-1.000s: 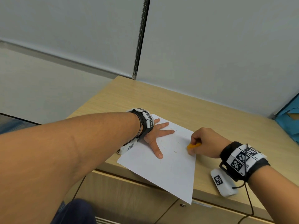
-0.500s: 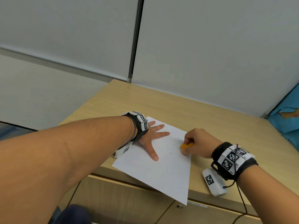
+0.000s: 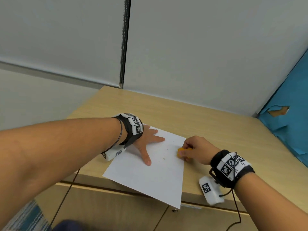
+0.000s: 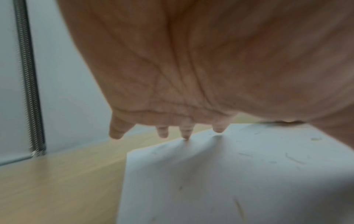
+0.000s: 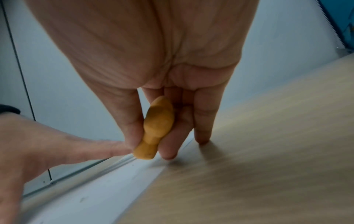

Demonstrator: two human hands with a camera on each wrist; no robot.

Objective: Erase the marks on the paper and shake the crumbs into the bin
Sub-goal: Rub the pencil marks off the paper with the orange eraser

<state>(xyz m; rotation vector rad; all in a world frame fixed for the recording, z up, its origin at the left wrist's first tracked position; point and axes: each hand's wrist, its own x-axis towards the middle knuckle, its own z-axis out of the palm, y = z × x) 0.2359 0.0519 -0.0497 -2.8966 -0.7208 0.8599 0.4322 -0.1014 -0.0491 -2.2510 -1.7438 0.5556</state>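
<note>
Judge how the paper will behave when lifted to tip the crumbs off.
Probably floppy: the paper is one thin sheet, and its near corner already overhangs the desk. Crumbs lie loose, so they would likely slide off early if it sags.

The desk [image 3: 208, 124] looks like matt pale wood grain; the paper [image 3: 150, 177] smooth, matt white; the eraser [image 5: 156, 128] dull orange rubber.

left hand [image 3: 146, 144]: flat, fingers spread | right hand [image 3: 195, 150]: grip apparently pinched
</note>
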